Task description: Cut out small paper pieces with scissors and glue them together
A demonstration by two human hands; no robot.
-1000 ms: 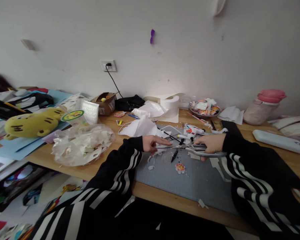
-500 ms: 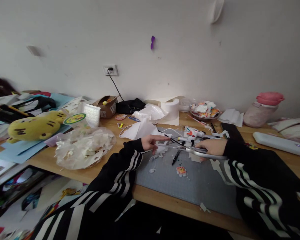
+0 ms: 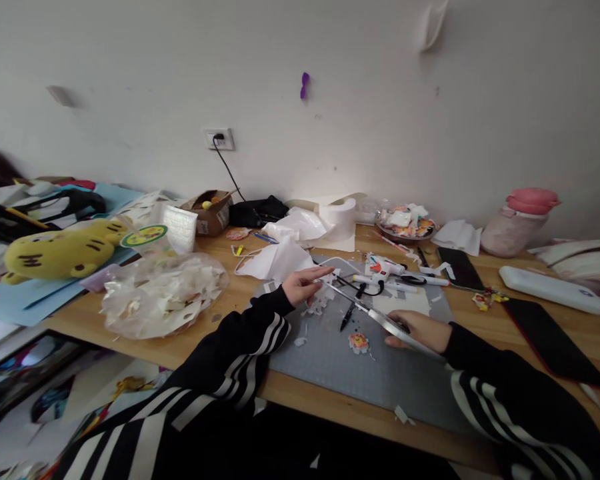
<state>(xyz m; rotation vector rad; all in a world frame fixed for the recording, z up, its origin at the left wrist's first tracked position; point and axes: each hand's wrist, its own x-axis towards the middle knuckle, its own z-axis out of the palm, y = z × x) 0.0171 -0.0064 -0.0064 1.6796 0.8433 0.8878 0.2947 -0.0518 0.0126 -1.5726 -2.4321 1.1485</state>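
Note:
My right hand (image 3: 414, 329) is wrapped round the handle of a long, thin silver tool (image 3: 380, 317), whose blade points up and left. At the blade's far end, my left hand (image 3: 304, 285) has its fingers bent close together; what they pinch, if anything, is too small to tell. Below the hands, a grey cutting mat (image 3: 400, 373) bears a small orange-and-white cut-out (image 3: 359, 343) and a black pen (image 3: 347, 315). A white glue gun (image 3: 386, 267) rests behind the tool among markers and white paper scraps.
A clear bag of scraps (image 3: 165, 293) and a yellow plush toy (image 3: 65, 252) are on the left. Behind stand a paper roll (image 3: 339, 223) and a bowl of cut-outs (image 3: 407, 223). A phone (image 3: 461, 268), a black tablet (image 3: 557, 341) and a pink-lidded bottle (image 3: 515, 223) are at right.
My right hand has moved down, tilting the silver tool from nearly level to a slant. The black tablet and more of the phone and markers now show. The view has shifted slightly.

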